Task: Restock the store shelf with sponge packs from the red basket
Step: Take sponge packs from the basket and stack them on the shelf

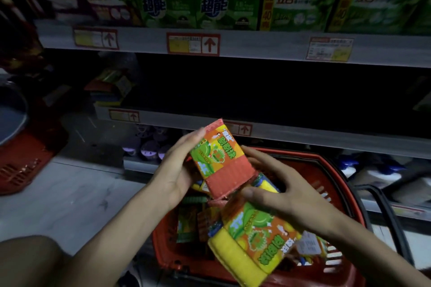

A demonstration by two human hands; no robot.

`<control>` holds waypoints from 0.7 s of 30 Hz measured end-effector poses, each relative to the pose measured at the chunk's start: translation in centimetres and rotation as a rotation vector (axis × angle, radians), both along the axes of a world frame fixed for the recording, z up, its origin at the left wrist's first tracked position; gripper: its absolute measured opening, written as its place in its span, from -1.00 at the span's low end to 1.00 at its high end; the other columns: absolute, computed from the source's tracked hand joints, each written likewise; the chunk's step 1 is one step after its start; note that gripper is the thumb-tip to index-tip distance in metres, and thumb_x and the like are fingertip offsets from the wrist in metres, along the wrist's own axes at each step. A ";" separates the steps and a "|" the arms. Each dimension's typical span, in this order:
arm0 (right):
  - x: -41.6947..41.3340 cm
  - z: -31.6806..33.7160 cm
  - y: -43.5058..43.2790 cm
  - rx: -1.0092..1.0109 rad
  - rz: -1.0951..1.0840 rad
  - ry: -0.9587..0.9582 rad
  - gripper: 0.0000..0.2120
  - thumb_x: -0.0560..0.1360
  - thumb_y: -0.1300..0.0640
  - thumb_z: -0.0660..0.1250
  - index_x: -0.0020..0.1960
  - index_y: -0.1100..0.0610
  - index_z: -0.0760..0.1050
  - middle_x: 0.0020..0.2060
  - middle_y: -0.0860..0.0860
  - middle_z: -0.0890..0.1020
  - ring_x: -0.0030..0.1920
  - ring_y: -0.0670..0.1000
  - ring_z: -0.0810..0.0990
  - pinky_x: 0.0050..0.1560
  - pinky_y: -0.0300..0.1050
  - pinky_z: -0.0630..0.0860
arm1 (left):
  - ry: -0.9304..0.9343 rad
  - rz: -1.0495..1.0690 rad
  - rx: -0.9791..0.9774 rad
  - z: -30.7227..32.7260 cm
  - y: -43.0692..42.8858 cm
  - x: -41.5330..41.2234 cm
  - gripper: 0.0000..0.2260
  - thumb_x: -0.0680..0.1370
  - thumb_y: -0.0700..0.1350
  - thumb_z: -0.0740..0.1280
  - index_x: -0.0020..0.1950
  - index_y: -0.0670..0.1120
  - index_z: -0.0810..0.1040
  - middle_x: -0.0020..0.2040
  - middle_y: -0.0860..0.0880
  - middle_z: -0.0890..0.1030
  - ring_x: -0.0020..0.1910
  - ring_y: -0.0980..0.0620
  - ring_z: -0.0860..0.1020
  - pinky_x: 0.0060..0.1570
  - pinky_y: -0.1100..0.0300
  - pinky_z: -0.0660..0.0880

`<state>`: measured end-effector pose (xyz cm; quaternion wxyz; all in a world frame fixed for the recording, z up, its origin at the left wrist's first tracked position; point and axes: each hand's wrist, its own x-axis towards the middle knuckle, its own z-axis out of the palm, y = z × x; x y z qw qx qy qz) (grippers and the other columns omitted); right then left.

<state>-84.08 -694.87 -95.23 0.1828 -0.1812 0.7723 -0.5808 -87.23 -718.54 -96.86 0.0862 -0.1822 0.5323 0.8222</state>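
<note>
Sponge packs fill a red basket (326,166) set below a dark store shelf (291,134), too jumbled to count. Two are lifted above it: the left hand (179,170) grips one red-edged pack (224,163), tilted, while the right hand (282,200) holds one yellow-edged pack (251,249), thumb on its wrapper. A second red basket (21,165) sits on the floor at left. Green boxes (210,7) line the shelf above.
</note>
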 end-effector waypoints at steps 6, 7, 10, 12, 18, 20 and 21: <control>-0.4 -1.3 -0.2 -0.052 -0.095 -0.002 -0.29 0.36 -0.24 0.54 0.44 -0.19 0.37 0.34 -0.19 0.57 0.35 -0.09 0.57 0.30 0.18 0.55 | 0.122 -0.023 -0.028 0.4 0.6 -0.2 -0.37 0.32 -0.28 0.55 0.36 -0.11 0.45 0.22 -0.20 0.62 0.09 -0.09 0.65 0.11 -0.01 0.58; -0.6 -1.3 -0.1 -0.069 -0.102 0.003 -0.30 0.36 -0.23 0.54 0.44 -0.18 0.38 0.33 -0.19 0.57 0.34 -0.09 0.57 0.30 0.17 0.56 | 0.131 -0.061 -0.051 0.4 0.6 0.0 -0.31 0.29 -0.33 0.58 0.36 -0.04 0.44 0.23 -0.18 0.63 0.08 -0.08 0.67 0.05 0.02 0.62; -0.7 -1.5 0.1 -0.066 -0.134 0.024 -0.31 0.35 -0.22 0.52 0.45 -0.21 0.43 0.31 -0.19 0.59 0.31 -0.11 0.60 0.27 0.11 0.60 | 0.119 -0.152 -0.105 0.8 0.2 0.4 -0.32 0.33 -0.20 0.55 0.38 0.15 0.44 0.24 -0.14 0.68 0.13 -0.12 0.69 -0.02 -0.09 0.65; -0.6 -1.6 0.1 -0.012 -0.163 0.059 -0.32 0.35 -0.30 0.49 0.45 -0.30 0.43 0.24 -0.23 0.59 0.27 -0.14 0.60 0.28 0.07 0.59 | 0.122 -0.168 -0.131 0.8 -0.1 0.6 -0.33 0.36 -0.11 0.55 0.42 0.22 0.44 0.21 -0.11 0.70 0.16 -0.14 0.69 -0.02 -0.14 0.66; 0.4 -1.2 -1.6 -0.126 -0.263 0.080 -0.58 0.50 -0.05 0.52 0.34 -0.12 0.58 0.17 -0.16 0.69 0.13 -0.08 0.71 0.07 -0.03 0.67 | 0.116 0.101 -0.210 0.9 0.0 1.1 -0.39 0.31 0.09 0.56 0.30 -0.09 0.53 0.10 -0.09 0.74 0.07 -0.03 0.72 0.00 -0.08 0.68; 0.6 -0.9 -2.5 -0.162 -0.239 0.068 -0.59 0.49 0.01 0.49 0.33 -0.07 0.59 0.14 -0.15 0.71 0.08 -0.07 0.73 0.00 -0.12 0.66 | 0.123 0.175 -0.234 1.1 -0.5 1.2 -0.45 0.34 0.11 0.56 0.18 -0.19 0.56 -0.04 -0.09 0.74 -0.04 -0.02 0.72 -0.03 -0.04 0.68; 0.6 -0.7 -3.1 -0.177 -0.222 0.058 -0.57 0.47 0.01 0.48 0.34 -0.07 0.58 0.13 -0.16 0.72 0.07 -0.07 0.73 -0.01 -0.14 0.66 | 0.138 0.203 -0.246 1.3 -0.8 1.3 -0.50 0.38 0.10 0.55 0.15 -0.20 0.55 -0.09 -0.08 0.73 -0.08 0.00 0.71 -0.06 -0.02 0.68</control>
